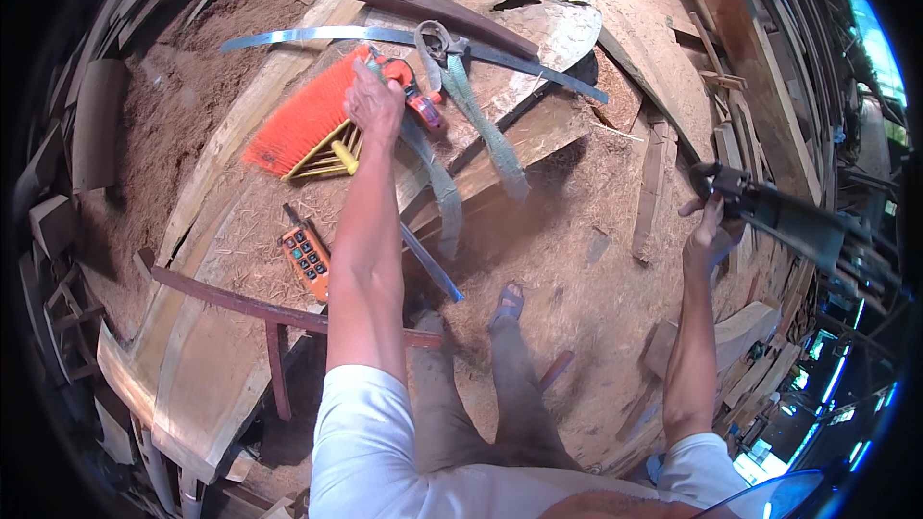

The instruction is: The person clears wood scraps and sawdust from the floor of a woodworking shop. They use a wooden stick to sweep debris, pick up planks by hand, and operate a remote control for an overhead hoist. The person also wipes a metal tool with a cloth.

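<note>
My left hand [375, 106] reaches over a big slab of wood, fingers closed at an orange-and-black item [402, 75] whose kind I cannot make out. What lies inside the fingers is hidden. Beside that hand is a broom head [312, 115] with orange bristles and a yellow frame. Out to the right, my right hand [710, 231] grips a long dark tool [784, 221], blurred and of unclear kind. An orange remote control [308, 259] with dark buttons rests on the slab, left of my left forearm. Grey-green webbing straps [476, 120] hang over the slab's edge.
A thin metal strip [385, 36] and a dark wooden beam [437, 12] lie across the slab [207, 365]. A reddish-brown wooden frame piece [240, 306] crosses near my left elbow. Sawdust [567, 250] covers the ground around my feet. Stacked boards [784, 106] line the right side.
</note>
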